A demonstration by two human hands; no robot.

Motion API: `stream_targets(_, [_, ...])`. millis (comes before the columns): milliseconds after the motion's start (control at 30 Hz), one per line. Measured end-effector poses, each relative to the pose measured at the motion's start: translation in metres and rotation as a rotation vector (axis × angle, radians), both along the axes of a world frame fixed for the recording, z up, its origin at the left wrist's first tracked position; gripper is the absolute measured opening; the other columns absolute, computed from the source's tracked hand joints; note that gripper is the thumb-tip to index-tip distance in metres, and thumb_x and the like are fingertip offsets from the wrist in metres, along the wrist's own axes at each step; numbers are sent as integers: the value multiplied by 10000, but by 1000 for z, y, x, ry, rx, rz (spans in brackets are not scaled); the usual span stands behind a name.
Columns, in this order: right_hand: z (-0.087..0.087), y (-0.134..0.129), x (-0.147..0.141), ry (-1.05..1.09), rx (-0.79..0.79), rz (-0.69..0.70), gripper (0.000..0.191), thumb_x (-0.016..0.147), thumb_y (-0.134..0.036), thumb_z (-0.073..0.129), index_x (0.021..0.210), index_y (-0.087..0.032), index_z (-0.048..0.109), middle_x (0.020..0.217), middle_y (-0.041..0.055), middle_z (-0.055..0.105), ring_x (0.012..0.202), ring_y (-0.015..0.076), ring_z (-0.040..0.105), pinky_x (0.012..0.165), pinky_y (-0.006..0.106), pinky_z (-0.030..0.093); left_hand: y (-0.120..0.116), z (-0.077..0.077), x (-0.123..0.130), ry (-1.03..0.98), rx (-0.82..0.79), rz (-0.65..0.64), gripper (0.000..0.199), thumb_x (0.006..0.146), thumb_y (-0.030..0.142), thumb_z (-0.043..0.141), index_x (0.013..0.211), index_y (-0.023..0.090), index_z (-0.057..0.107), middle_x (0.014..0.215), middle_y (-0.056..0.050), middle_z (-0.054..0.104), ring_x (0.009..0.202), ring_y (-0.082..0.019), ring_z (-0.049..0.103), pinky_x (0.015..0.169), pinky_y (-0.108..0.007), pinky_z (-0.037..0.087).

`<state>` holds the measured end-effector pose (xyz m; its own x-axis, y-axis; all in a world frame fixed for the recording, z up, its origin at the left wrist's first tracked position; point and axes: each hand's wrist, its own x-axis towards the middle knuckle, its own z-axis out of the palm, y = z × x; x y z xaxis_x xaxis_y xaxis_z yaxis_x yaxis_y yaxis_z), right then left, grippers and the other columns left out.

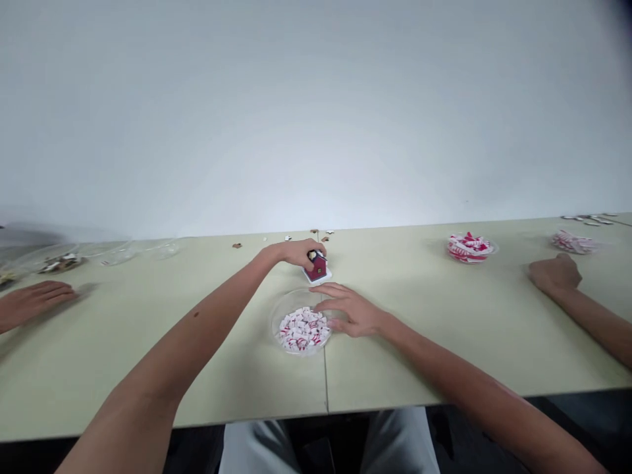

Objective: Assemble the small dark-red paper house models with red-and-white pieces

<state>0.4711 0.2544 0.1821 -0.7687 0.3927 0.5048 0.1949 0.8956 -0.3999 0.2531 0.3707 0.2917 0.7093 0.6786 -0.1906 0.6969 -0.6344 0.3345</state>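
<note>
Your left hand (295,253) is closed around a small red house model (316,268), fingers wrapped over its top. The model stands on a white card (323,276) near the middle of a pale green table (419,329). Your right hand (353,311) is open, with its fingers spread and curving around the edge of a clear round dish (296,295). The dish sits just in front of the house, close to you, and is heaped with small white-and-red pieces (303,329). Small brown bits (237,245) lie scattered toward the far edge of the table, beyond your hands. To your left, another person's hand (34,303) rests on the table near clear containers holding brownish pieces (62,263). To your right, another person's hand (553,273) lies near two more dishes of red-and-white pieces (471,248), one of them further along the table (573,242).
</note>
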Motion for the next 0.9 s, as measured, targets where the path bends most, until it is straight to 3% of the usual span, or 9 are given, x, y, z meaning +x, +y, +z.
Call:
stream_targets(100, [3, -2, 1, 13, 101, -1, 335, 943, -511, 566, 960, -215, 724, 1403, 127, 598, 1339, 296, 495, 1094, 479, 394, -16, 3, -47, -35, -70, 88, 447, 739, 423, 672, 1152, 252, 671, 1261, -54, 633, 1129, -250, 593, 953, -307, 468])
stream_targets(200, [11, -8, 1, -46, 203, -22, 331, 920, -503, 606, 759, -229, 696, 973, 92, 732, 1081, 277, 603, 987, 472, 415, -32, 0, -75, -110, -129, 148, 371, 807, 506, 618, 1056, 239, 686, 1221, -52, 648, 1108, -239, 605, 906, -291, 487])
stream_targets(267, [18, -16, -2, -112, 245, -45, 389, 934, -492, 596, 652, -231, 659, 703, 50, 669, 841, 228, 599, 926, 452, 406, -41, -5, -86, -190, -135, 192, 412, 821, 490, 602, 1147, 242, 640, 1273, -63, 623, 1119, -239, 609, 875, -289, 504])
stream_targets(367, [27, -30, -9, -221, 263, -88, 521, 984, -468, 521, 530, -221, 586, 565, 30, 589, 657, 171, 520, 854, 400, 390, -49, -15, -94, -311, -46, 269, 636, 801, 491, 635, 1381, 287, 474, 1472, -82, 479, 1305, -275, 511, 924, -307, 505])
stream_targets(433, [32, -40, -13, -315, 224, -165, 564, 1008, -454, 467, 511, -209, 574, 547, 41, 581, 625, 163, 514, 792, 362, 377, -51, -21, -98, -357, 46, 347, 776, 766, 549, 684, 1448, 304, 405, 1536, -98, 393, 1381, -304, 437, 976, -340, 490])
stream_targets(567, [45, -47, -16, -573, 5, -429, 540, 1029, -472, 377, 672, -186, 665, 634, 69, 650, 621, 182, 581, 643, 304, 325, -52, -34, -107, -426, 66, 462, 802, 735, 618, 719, 1413, 288, 447, 1373, -113, 524, 1221, -303, 557, 922, -371, 505])
stream_targets(700, [57, -27, -17, -663, -186, -541, 373, 1003, -501, 428, 1065, -222, 667, 971, 74, 742, 811, 217, 673, 621, 271, 342, -49, -44, -103, -611, 4, 348, 566, 794, 550, 691, 1250, 244, 549, 1272, -84, 581, 1146, -257, 574, 878, -331, 496])
stream_targets(800, [63, 0, -25, -739, -270, -562, 355, 916, -527, 578, 1117, -250, 671, 1068, 71, 742, 878, 233, 693, 626, 264, 385, -46, -48, -91, -675, -109, 241, 456, 826, 474, 681, 1181, 220, 549, 1172, -69, 611, 1024, -217, 599, 821, -309, 487])
stream_targets(900, [66, 24, -33, -815, -257, -606, 332, 830, -458, 684, 1086, -249, 718, 1091, 79, 749, 895, 248, 707, 629, 269, 415, -42, -54, -80, -712, -139, 192, 416, 840, 426, 674, 1172, 212, 544, 1154, -69, 618, 1025, -213, 595, 830, -306, 482])
